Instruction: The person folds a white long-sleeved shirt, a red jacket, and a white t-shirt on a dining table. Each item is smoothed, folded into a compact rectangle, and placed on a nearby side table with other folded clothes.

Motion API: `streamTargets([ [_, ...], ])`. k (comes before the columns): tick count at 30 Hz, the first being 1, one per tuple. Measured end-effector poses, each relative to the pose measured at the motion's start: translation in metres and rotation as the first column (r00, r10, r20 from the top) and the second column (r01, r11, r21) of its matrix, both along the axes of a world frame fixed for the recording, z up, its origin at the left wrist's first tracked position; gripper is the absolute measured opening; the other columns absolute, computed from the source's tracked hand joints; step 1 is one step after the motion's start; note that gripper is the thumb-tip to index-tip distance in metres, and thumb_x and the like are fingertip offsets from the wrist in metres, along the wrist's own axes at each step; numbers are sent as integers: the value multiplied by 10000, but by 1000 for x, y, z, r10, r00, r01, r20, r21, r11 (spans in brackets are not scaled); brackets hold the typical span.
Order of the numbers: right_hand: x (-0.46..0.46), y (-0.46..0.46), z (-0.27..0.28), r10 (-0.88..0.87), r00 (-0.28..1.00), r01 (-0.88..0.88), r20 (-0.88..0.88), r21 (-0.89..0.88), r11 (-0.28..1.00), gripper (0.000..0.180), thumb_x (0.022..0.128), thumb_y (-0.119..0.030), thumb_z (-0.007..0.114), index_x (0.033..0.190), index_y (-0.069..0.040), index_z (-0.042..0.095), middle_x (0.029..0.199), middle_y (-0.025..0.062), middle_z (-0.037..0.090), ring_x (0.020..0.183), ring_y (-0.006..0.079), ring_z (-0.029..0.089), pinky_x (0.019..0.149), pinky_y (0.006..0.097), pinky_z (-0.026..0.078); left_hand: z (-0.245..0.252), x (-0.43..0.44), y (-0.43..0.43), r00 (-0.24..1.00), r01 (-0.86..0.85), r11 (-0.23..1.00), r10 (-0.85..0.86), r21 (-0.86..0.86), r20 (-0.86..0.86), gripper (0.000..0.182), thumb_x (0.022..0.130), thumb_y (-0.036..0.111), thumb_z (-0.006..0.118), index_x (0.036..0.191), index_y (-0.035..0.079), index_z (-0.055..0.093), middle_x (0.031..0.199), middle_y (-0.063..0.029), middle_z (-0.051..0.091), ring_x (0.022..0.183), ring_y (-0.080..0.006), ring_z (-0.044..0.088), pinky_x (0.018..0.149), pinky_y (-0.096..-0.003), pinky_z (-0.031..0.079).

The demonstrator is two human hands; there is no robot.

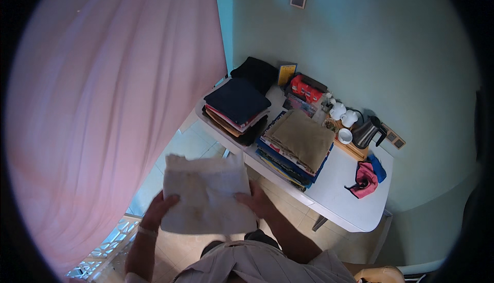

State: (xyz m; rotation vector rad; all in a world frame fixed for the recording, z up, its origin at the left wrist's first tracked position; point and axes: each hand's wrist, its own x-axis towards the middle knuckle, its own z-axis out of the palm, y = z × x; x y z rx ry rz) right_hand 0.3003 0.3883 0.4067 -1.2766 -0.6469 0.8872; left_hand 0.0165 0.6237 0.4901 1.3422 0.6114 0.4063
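A folded white garment point(206, 198), with an elastic-looking waistband at its far edge and faint yellowish marks, is held up in front of my body. My left hand point(160, 206) grips its left side, thumb on top. On the opposite side my right hand point(256, 200) holds the edge in the same way. Beyond it, on a white table point(347, 213), stands a stack of folded clothes topped by a navy piece point(237, 100). Right of that stack is another, with a khaki piece point(303, 136) uppermost. Black folded fabric point(254, 73) lies at the table's far left corner.
A wooden tray point(351, 150) carries white cups point(344, 135), with an electric kettle point(368, 132) at its right end. A pink cloth item point(364, 181) lies near the table's right end. Red packaging point(307, 88) sits by the wall. A pink curtain point(115, 90) hangs at left.
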Motion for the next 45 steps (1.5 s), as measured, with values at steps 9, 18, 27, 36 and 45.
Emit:
streamTargets([
  [9, 169, 127, 119, -255, 963, 249, 83, 72, 966, 838, 947, -288, 880, 1622, 9, 482, 1421, 204, 709, 1219, 280, 724, 1060, 432, 606, 131, 220, 181, 979, 180, 977, -188, 114, 72, 682, 1029, 233, 823, 1612, -17, 574, 1434, -160, 740, 1267, -275, 730, 1097, -440, 598],
  [18, 280, 203, 112, -598, 785, 617, -161, 120, 778, 778, 925, -255, 936, 1552, 14, 561, 1351, 175, 735, 1185, 254, 726, 1036, 424, 609, 114, 475, 336, 771, 636, 772, -634, -12, 55, 700, 1043, 282, 834, 1618, 2, 550, 1426, -164, 743, 1238, -235, 761, 1070, -423, 628],
  [27, 300, 223, 55, -711, 680, 729, -178, 63, 681, 693, 926, -237, 944, 1474, 18, 606, 1321, 163, 735, 1130, 255, 732, 987, 426, 623, 38, 558, 379, 699, 707, 694, -715, -136, -9, 810, 995, 382, 883, 1621, -1, 540, 1432, -176, 739, 1229, -257, 770, 1063, -406, 630],
  [36, 297, 245, 43, -772, 626, 771, -112, -62, 634, 677, 935, -263, 940, 1462, 19, 621, 1280, 149, 756, 1106, 233, 733, 940, 408, 629, -6, 561, 392, 714, 690, 707, -700, -156, -18, 694, 1020, 343, 867, 1564, 16, 588, 1383, -154, 753, 1194, -230, 773, 1020, -382, 647],
  [45, 303, 250, 21, -830, 556, 811, -47, -187, 554, 784, 938, -298, 943, 1536, 50, 574, 1299, 177, 752, 1093, 258, 747, 929, 403, 638, -29, 575, 400, 717, 683, 723, -691, -102, -91, 760, 997, 408, 880, 1568, 6, 581, 1341, -151, 761, 1182, -242, 766, 988, -398, 646],
])
